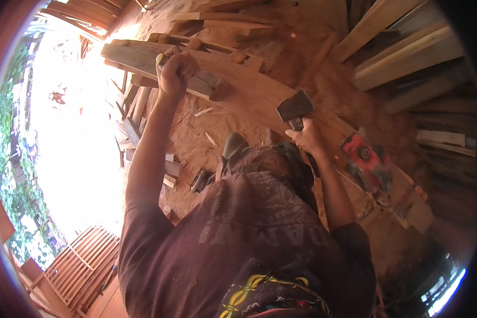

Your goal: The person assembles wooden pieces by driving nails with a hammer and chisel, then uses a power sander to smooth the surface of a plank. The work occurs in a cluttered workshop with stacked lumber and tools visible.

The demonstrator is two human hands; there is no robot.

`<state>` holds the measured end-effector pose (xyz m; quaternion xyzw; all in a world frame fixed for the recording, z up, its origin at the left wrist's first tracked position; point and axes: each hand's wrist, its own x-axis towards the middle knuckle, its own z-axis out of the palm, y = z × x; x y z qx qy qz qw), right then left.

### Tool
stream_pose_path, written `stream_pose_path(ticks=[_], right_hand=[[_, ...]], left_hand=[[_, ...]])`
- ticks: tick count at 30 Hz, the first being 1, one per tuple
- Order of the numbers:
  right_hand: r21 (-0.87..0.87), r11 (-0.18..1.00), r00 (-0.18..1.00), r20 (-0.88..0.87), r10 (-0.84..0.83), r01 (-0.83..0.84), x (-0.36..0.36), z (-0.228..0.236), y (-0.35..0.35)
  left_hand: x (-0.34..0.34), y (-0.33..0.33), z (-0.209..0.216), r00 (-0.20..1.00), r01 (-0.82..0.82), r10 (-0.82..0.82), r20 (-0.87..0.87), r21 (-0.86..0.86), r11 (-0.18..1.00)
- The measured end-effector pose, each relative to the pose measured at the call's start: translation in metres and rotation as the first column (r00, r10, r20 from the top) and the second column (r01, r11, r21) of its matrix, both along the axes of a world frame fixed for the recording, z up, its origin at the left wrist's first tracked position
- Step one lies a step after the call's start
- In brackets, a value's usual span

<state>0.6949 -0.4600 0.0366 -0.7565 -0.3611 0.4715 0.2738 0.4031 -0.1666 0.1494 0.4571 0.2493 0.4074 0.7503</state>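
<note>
My left hand (176, 71) is closed around a small tool with a yellow-ended handle (161, 59). The rest of that tool is mostly hidden by my fingers, so its exact kind does not show. The hand is over the far left part of a long, thick plank (254, 87). Beside it on the plank lies a grey, roughly rectangular piece (209, 85). Closer to the plank's middle, my right hand (307, 135) grips a hammer (296, 106) by its handle, just below the dark, blocky head. The hammer head is over the wood, apart from the left hand.
A red and black power tool (363, 156) rests on the plank's right part. Stacked boards (408, 55) stand at the far right, with offcuts (138, 108) at left. A dark object (200, 180) lies on the sawdust-covered ground. A slatted wooden frame (85, 259) is at lower left.
</note>
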Motion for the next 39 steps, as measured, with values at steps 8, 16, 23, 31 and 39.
stream_pose_path(ticks=[8,16,23,31,39], right_hand=[[-0.094,0.995,0.986,-0.167,0.006,-0.022,0.008,0.011,0.016],[-0.128,0.991,0.971,-0.241,0.005,-0.037,0.012,0.019,0.018],[-0.120,0.992,0.952,-0.306,-0.002,-0.037,0.015,0.005,0.018],[-0.108,0.983,0.979,-0.157,0.132,-0.150,0.019,-0.006,0.017],[0.376,0.766,0.783,0.569,0.253,-0.521,0.018,0.160,0.129]], left_hand=[[0.062,-0.093,0.009,0.839,0.112,0.325,-0.437,0.722,0.683],[0.045,-0.067,0.063,0.841,-0.355,0.434,-0.323,0.277,0.893],[0.047,-0.060,0.039,0.733,-0.490,0.586,-0.346,0.330,0.807],[0.051,-0.060,0.027,0.698,-0.528,0.668,-0.259,0.444,0.724],[0.057,-0.053,0.016,0.646,-0.632,0.726,-0.235,0.368,0.682]])
